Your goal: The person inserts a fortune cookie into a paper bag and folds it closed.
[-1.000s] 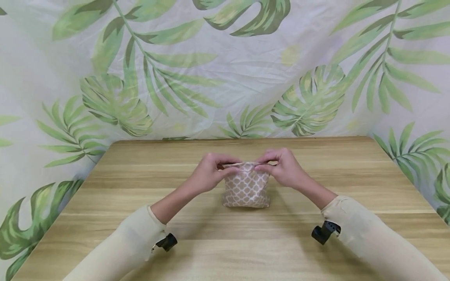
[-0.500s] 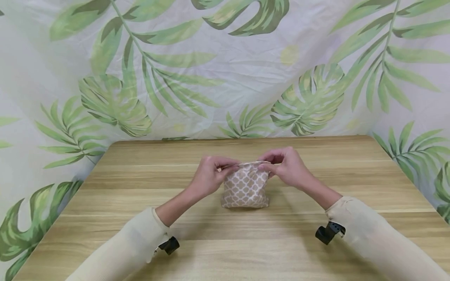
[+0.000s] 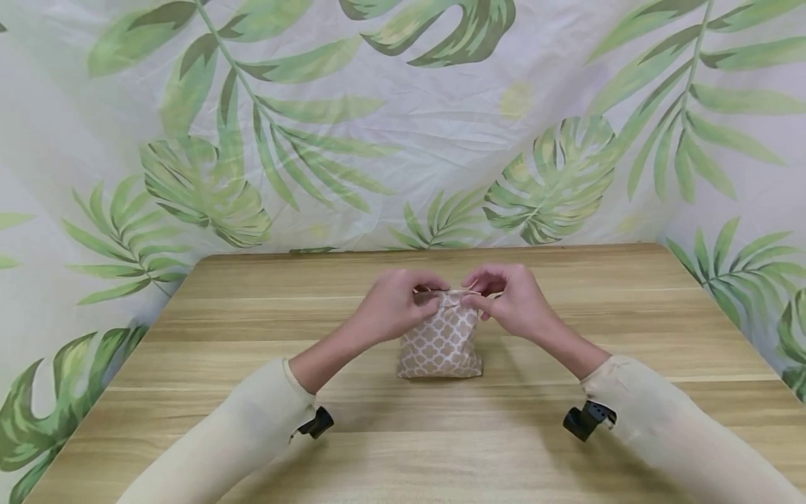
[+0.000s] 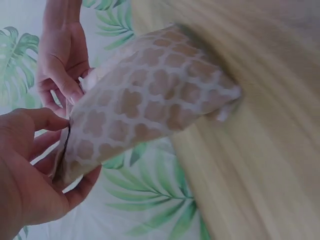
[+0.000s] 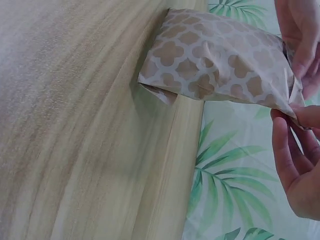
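Note:
A small tan paper bag [image 3: 443, 343] with a white lattice print stands upright on the table, between both hands. Its top edge is crumpled and partly covered by fingers. My left hand [image 3: 393, 311] holds the top edge from the left, thumb on the near side. In the left wrist view, fingers of the left hand [image 4: 30, 175] reach around the rim of the bag [image 4: 145, 100]. At the top right corner, my right hand [image 3: 519, 301] pinches the paper between thumb and fingers. The right wrist view shows that pinch of the right hand [image 5: 300, 160] at the bag's corner.
The wooden table [image 3: 403, 455] extends to both sides of the bag. Behind it hangs a leaf-print cloth [image 3: 441, 140], reaching down to the back edge. A black wrist camera [image 3: 315, 422] sits under the left sleeve, another black camera [image 3: 585, 420] under the right.
My left hand has shifted right along the bag's top edge, nearer the right hand. The right hand moved slightly right at first, then stayed. The bag remains in about the same spot.

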